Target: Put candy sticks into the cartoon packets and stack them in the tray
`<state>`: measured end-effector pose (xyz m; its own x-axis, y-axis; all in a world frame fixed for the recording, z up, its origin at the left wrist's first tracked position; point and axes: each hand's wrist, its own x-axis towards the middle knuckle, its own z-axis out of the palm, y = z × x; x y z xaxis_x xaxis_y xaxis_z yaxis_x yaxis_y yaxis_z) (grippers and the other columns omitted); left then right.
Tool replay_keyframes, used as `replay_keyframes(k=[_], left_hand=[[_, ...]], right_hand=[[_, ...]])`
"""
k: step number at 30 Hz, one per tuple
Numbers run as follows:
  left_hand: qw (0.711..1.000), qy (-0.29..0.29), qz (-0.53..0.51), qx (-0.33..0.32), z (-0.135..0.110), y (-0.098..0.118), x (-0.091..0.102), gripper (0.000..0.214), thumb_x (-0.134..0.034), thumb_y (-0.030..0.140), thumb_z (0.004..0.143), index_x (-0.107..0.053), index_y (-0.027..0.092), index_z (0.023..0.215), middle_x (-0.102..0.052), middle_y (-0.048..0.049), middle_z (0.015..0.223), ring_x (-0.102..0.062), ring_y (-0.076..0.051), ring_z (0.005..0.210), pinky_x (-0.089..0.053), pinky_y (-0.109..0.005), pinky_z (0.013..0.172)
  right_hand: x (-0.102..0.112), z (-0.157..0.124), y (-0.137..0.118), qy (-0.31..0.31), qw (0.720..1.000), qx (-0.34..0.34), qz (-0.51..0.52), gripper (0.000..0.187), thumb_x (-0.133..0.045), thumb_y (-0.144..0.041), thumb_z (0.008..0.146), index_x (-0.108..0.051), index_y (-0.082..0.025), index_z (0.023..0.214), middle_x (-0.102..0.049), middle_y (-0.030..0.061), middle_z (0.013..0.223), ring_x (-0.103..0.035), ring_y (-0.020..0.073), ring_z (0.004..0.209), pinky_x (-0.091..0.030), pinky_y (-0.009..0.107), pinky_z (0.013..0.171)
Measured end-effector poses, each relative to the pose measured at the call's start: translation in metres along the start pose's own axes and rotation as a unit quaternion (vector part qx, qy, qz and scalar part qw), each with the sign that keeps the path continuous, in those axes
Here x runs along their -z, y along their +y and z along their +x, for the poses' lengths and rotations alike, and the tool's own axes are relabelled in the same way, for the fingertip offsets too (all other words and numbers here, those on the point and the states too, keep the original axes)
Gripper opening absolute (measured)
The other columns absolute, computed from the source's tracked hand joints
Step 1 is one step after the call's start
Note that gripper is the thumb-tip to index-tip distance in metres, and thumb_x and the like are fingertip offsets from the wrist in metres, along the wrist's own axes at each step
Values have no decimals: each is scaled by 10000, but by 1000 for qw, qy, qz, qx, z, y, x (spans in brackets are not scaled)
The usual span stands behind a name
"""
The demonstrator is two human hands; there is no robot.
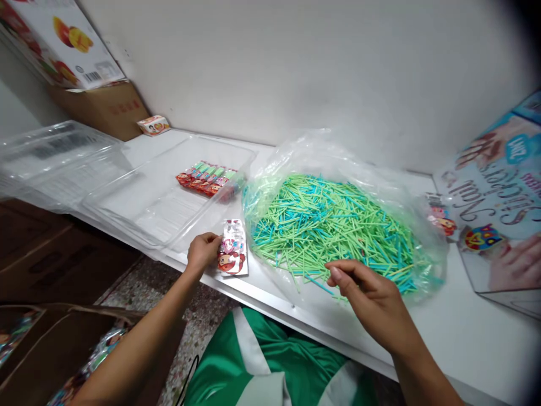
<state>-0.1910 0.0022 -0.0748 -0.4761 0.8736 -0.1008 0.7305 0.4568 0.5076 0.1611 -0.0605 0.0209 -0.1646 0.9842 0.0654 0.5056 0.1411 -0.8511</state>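
Note:
A small, flat printed packet with a red-haired cartoon figure lies near the front edge of the white table. My left hand is closed at its left edge, the fingertips pinching it. Over the front of a big heap of thin green and blue plastic sticks, my right hand hangs with thumb and fingers drawn together; whatever may be between them is too small to make out. The heap spills from an open clear plastic bag.
Filled packets lie in rows in a clear tray. More clear trays are stacked at left. Cartons stand behind, with a small box beside them. A Nail Stickers box is at right. Open cartons sit below left.

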Motion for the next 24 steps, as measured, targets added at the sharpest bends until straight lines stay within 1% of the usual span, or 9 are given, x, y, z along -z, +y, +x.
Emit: replay_keyframes(k=[2, 5, 8, 12, 14, 18, 21, 22, 24], left_hand=[[1000, 9, 7, -11, -4, 0, 3, 310, -483, 466, 763, -652, 207, 745, -682, -49, 689, -617, -217, 670, -365, -272, 557], [999, 30, 16, -30, -7, 2, 5, 317, -446, 461, 786, -651, 219, 802, -684, -65, 747, -614, -245, 738, -351, -287, 582], [998, 41, 9, -41, -6, 3, 3, 345, -392, 462, 820, -617, 202, 844, -667, -67, 742, -605, -229, 725, -351, -279, 583], [999, 19, -14, -43, -2, 3, -7, 374, -438, 518, 793, -584, 175, 762, -649, -36, 670, -589, -175, 612, -365, -242, 532], [999, 8, -17, -45, 0, 2, -10, 373, -438, 504, 797, -582, 166, 738, -644, -29, 646, -583, -164, 591, -365, -232, 516], [999, 12, 8, -48, -4, 3, -6, 382, -399, 470, 826, -619, 173, 729, -655, -38, 650, -595, -183, 622, -367, -246, 537], [997, 30, 44, -51, -10, 7, 4, 399, -403, 489, 829, -681, 203, 813, -693, -77, 748, -628, -249, 748, -392, -293, 616], [996, 34, 54, -54, -13, 8, 7, 398, -403, 485, 834, -693, 216, 869, -705, -91, 821, -631, -271, 819, -404, -313, 656], [993, 54, 67, -75, -19, 11, 13, 386, -399, 448, 853, -691, 232, 984, -688, -103, 1041, -602, -293, 985, -417, -349, 764]], right_hand=[[-1, -1, -1, -2, 1000, 7, -7, 208, -525, -383, 873, -644, -228, 946, -666, 3, 766, -609, 139, 691, -476, 232, 617], [-4, -1, -5, -6, 1000, 21, -18, 200, -522, -370, 877, -648, -231, 946, -668, -2, 766, -610, 135, 695, -472, 234, 637], [-7, -2, -7, -12, 999, 29, -20, 192, -517, -356, 883, -648, -229, 943, -671, -2, 769, -616, 136, 703, -473, 235, 646], [-9, -3, -6, -17, 999, 34, -19, 204, -509, -365, 886, -649, -226, 938, -669, 4, 766, -620, 145, 707, -477, 244, 653], [-9, -3, -6, -17, 999, 32, -21, 209, -508, -370, 886, -649, -224, 937, -669, 8, 765, -620, 148, 705, -477, 247, 650], [-10, -2, -6, -14, 999, 31, -24, 209, -508, -372, 886, -648, -222, 927, -666, 7, 757, -615, 142, 691, -478, 243, 646], [-12, -1, -6, -21, 999, 38, -26, 204, -506, -361, 889, -647, -226, 947, -670, 1, 766, -623, 138, 701, -479, 237, 651], [-13, -1, -6, -22, 998, 42, -28, 205, -504, -356, 891, -648, -227, 959, -672, 3, 772, -627, 140, 707, -481, 237, 653], [-14, -1, -4, -22, 998, 53, -37, 203, -505, -341, 891, -651, -229, 977, -680, 10, 803, -634, 146, 725, -486, 244, 668]])
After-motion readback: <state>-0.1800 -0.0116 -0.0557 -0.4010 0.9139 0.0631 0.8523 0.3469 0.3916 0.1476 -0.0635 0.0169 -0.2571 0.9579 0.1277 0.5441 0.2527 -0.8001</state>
